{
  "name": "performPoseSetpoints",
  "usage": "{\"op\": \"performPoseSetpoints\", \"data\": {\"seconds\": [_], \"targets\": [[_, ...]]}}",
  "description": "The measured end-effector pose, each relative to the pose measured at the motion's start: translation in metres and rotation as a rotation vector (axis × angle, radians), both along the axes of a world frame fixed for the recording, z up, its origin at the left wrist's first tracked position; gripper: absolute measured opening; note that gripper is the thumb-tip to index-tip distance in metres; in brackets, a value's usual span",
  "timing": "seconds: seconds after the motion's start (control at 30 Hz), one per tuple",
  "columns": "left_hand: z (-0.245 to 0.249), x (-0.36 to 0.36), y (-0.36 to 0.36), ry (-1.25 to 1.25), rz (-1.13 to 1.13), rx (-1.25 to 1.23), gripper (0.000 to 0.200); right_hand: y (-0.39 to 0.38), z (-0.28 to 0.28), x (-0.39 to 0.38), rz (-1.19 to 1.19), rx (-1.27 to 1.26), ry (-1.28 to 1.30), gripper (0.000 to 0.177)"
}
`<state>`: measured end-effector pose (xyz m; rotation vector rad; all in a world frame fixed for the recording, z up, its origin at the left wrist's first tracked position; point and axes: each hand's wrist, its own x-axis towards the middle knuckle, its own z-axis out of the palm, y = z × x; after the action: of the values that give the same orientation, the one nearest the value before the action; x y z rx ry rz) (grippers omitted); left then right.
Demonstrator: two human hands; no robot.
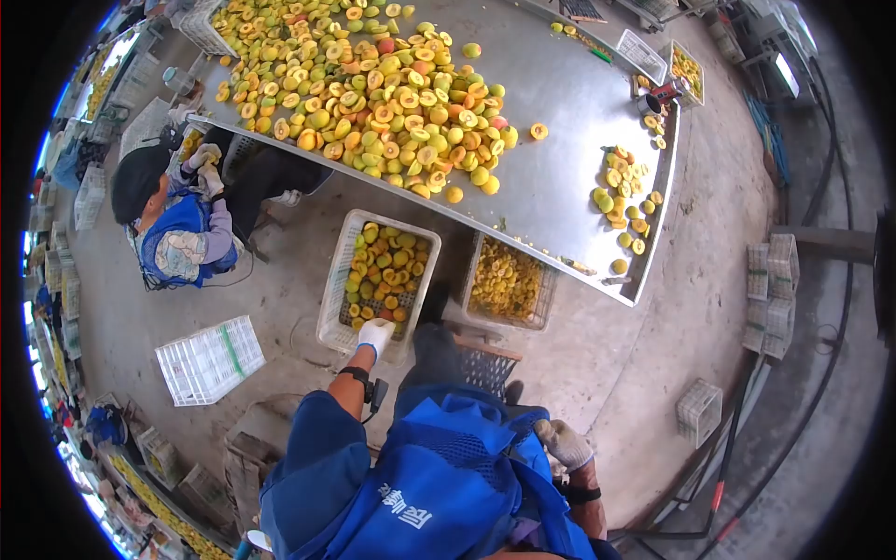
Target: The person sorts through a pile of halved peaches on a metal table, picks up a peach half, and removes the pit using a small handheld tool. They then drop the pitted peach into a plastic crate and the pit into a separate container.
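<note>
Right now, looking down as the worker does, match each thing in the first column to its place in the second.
Column one:
1. left hand
2. right hand
3. lone white crate
4. steel table

Column two:
a. heaped with peach halves
b. on the rim of the fruit-filled crate
c. beside the blue apron
d. on the floor, off to the left

Pairs: 1-b, 2-c, 3-d, 4-a
</note>
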<state>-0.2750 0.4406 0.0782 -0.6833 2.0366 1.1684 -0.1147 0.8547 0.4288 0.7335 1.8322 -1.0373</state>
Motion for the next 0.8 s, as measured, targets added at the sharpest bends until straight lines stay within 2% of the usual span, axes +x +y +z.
{"op": "performPoseSetpoints", "data": {"seconds": [0.1,0.2,0.3,0.33,0.43,0.47,0.57,0.63,0.67,0.73,0.77,0.8], "targets": [[0.019,-0.028,0.018,-0.047,0.086,0.091,0.032,0.005,0.008,-0.016,0.072,-0.008,-0.091,0.087],[0.009,-0.037,0.033,-0.001,0.103,0.100,0.028,0.010,0.041,-0.034,0.104,0.108,-0.083,0.084],[0.018,-0.044,0.052,-0.118,0.135,0.096,0.031,0.048,0.031,0.004,0.015,0.142,-0.039,0.077],[0.024,-0.048,0.061,-0.158,0.139,0.086,0.031,0.063,0.024,0.012,0.030,0.156,-0.082,0.069],[0.009,-0.048,0.084,-0.059,0.148,0.086,0.033,0.097,0.020,0.017,0.007,0.255,-0.006,0.066],[-0.010,-0.045,0.089,0.010,0.123,0.068,0.032,0.117,0.005,0.024,0.059,0.208,0.052,0.064],[0.022,-0.045,0.118,0.053,0.194,0.099,0.032,0.187,-0.056,0.038,0.205,0.108,0.202,0.059],[0.022,-0.029,0.130,0.130,0.263,0.099,0.032,0.225,-0.076,0.017,0.292,0.092,0.265,0.054],[0.020,-0.011,0.132,0.169,0.233,-0.001,0.031,0.242,-0.080,0.009,0.233,0.078,0.211,0.052],[0.047,0.010,0.152,0.273,0.188,-0.201,0.031,0.294,-0.150,0.008,0.047,-0.191,0.356,0.059],[0.066,0.028,0.162,0.188,0.178,-0.255,0.033,0.310,-0.172,0.022,-0.069,-0.320,0.400,0.063],[0.076,0.041,0.169,0.109,0.170,-0.299,0.036,0.314,-0.152,0.002,-0.199,-0.466,0.359,0.059]]}}
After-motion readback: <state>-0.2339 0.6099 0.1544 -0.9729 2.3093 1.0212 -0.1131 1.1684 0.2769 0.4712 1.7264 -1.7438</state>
